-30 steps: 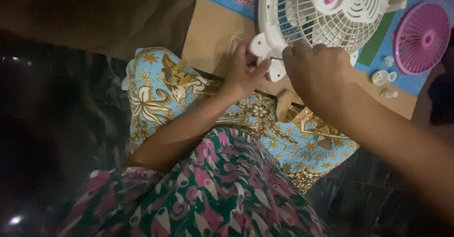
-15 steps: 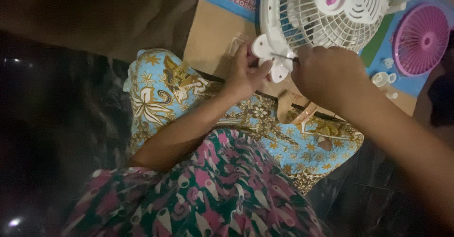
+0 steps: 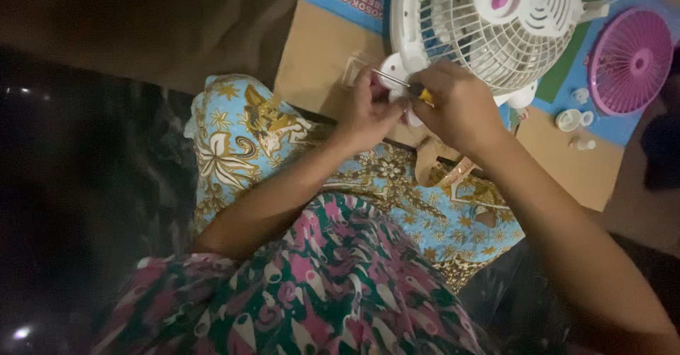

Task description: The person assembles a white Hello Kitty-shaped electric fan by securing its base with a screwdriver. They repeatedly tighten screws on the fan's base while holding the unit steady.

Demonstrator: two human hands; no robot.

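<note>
My right hand (image 3: 459,107) gripped a screwdriver (image 3: 405,86) at the white fan guard (image 3: 489,26) rim on the cardboard (image 3: 319,50), left hand (image 3: 368,111) pinching the clip; the pink grille (image 3: 629,59) lay apart, unfitted.

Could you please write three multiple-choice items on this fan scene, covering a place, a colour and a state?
1. Where does the round pink grille lie?
A. on the lap
B. on the blue sheet right of the white fan
C. inside the fan

2. What colour is the fan cage?
A. white
B. black
C. green

3. What does the right hand hold?
A. nothing
B. a cup
C. a screwdriver

Answers: B, it lies flat beside the fan; A, its ribs are white; C, a thin metal shaft points toward the left hand at the fan's rim.
</note>
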